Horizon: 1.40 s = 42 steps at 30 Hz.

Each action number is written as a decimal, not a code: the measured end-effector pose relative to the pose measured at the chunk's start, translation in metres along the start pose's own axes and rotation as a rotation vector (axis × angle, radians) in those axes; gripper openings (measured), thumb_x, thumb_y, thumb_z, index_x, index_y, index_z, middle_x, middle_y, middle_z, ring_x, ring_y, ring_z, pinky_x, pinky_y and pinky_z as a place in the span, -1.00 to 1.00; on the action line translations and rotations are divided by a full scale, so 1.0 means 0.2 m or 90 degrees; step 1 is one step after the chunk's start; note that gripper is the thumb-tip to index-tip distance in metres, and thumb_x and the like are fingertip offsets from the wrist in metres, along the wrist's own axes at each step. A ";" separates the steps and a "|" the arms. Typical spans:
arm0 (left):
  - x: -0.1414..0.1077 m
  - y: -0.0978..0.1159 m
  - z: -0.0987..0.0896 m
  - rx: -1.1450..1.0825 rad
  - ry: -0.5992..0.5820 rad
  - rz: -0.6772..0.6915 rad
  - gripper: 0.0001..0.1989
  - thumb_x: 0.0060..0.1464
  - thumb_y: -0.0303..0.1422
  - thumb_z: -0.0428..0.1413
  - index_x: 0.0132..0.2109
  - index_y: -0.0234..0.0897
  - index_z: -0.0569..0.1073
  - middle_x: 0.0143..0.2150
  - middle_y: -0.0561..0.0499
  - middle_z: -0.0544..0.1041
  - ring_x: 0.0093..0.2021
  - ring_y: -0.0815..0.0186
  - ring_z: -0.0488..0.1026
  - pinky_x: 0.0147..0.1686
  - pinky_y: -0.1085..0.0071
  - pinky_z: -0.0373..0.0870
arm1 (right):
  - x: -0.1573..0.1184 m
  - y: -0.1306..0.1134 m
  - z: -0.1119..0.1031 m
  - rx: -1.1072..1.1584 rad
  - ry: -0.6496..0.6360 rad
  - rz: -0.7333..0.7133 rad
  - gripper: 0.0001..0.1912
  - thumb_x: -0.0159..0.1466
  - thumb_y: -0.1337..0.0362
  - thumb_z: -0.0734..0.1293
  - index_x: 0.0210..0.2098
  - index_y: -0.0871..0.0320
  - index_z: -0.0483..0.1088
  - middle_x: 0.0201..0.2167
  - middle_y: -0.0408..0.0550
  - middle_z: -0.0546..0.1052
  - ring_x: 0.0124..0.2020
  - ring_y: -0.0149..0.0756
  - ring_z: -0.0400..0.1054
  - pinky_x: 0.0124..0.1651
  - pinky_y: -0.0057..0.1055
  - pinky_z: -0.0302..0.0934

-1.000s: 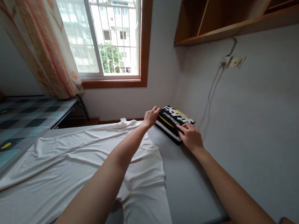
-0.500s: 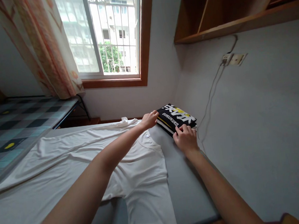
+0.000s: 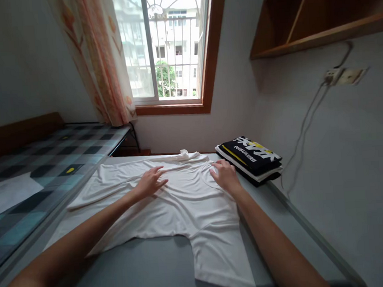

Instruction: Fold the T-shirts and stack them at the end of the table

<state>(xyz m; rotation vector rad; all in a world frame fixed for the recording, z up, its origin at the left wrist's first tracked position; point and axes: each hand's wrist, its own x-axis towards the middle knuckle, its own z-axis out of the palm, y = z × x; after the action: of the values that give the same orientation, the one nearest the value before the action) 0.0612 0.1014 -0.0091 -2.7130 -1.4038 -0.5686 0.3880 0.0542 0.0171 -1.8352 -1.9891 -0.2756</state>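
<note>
A white T-shirt (image 3: pixel 182 197) lies spread and wrinkled over the grey table, its collar end to the right and one sleeve hanging toward the near edge. My left hand (image 3: pixel 151 182) is over the middle of the shirt, fingers apart and holding nothing; whether it touches the cloth I cannot tell. At the collar is my right hand (image 3: pixel 226 175), its thumb and fingers parted, on or just above the fabric. A stack of folded clothes (image 3: pixel 250 158) sits beyond my right hand, a black piece with white and yellow print on top.
The grey table (image 3: pixel 141 267) meets the wall on the right, where cords hang from a socket (image 3: pixel 342 76). A checked bed (image 3: pixel 62 149) with a white sheet of paper (image 3: pixel 11 193) is at the left. A wooden shelf (image 3: pixel 303 42) juts out at upper right.
Both hands have left the folded stack. My left hand has moved left over the shirt, and my right hand is now at the collar. The view has turned left.
</note>
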 end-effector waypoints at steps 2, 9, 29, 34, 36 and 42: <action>-0.13 -0.15 -0.05 0.029 -0.030 -0.069 -0.52 0.27 -0.10 -0.06 0.23 -0.17 0.36 0.31 -0.13 0.31 0.27 0.13 0.26 0.23 0.15 0.20 | 0.03 -0.09 0.06 0.019 -0.061 -0.019 -0.56 0.37 0.06 0.16 0.10 0.12 0.41 0.10 0.18 0.42 0.10 -0.08 0.28 0.06 -0.18 0.17; -0.47 -0.53 -0.14 0.138 -0.117 -0.350 -0.30 0.26 0.03 -0.21 0.39 -0.29 0.11 0.40 -0.24 0.12 0.39 -0.05 0.03 0.29 -0.01 0.00 | 0.01 -0.25 0.28 -0.031 -0.181 -0.034 -0.34 0.40 -0.08 0.01 0.35 0.12 0.12 0.37 0.22 0.12 0.36 0.04 -0.01 0.25 0.04 -0.01; -0.03 -0.87 -0.02 0.104 -0.159 -0.335 -0.23 0.20 0.18 -0.32 0.42 -0.07 -0.01 0.47 -0.14 -0.08 0.44 -0.09 -0.16 0.28 -0.19 -0.16 | 0.38 -0.16 0.47 -0.061 -0.259 0.151 -0.29 0.35 -0.17 -0.04 0.40 -0.05 0.00 0.44 -0.01 -0.06 0.43 -0.03 -0.21 0.37 0.05 -0.28; 0.05 -0.88 0.01 0.098 -0.049 -0.306 -0.29 0.24 0.07 -0.20 0.38 -0.22 0.14 0.44 -0.20 0.03 0.41 -0.05 -0.04 0.30 -0.08 -0.07 | 0.43 -0.13 0.51 -0.066 -0.247 0.156 -0.30 0.36 -0.15 -0.04 0.39 -0.03 0.04 0.44 -0.01 -0.03 0.42 0.00 -0.21 0.36 0.09 -0.26; 0.03 -0.87 0.01 0.107 0.067 -0.281 -0.39 0.27 -0.03 -0.17 0.29 -0.29 0.28 0.37 -0.21 0.19 0.34 0.03 0.13 0.28 0.09 0.06 | 0.43 -0.13 0.51 -0.061 -0.231 0.145 -0.31 0.36 -0.12 -0.03 0.38 0.01 0.05 0.43 0.02 0.00 0.42 0.01 -0.18 0.35 0.09 -0.23; -0.13 -0.86 -0.06 0.083 0.070 -0.256 -0.55 0.31 -0.18 -0.19 -0.08 -0.23 0.56 0.00 -0.11 0.57 0.05 0.15 0.46 0.13 0.24 0.28 | 0.36 -0.14 0.45 -0.081 -0.124 0.022 -0.49 0.39 0.14 0.03 0.21 0.12 0.34 0.29 0.08 0.29 0.31 -0.04 0.07 0.28 -0.09 -0.01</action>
<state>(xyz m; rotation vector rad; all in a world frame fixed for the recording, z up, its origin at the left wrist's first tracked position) -0.0929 0.1815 -0.0303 -2.2713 -1.8936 -0.6071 0.3421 0.1540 -0.0294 -2.0435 -2.1089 -0.2237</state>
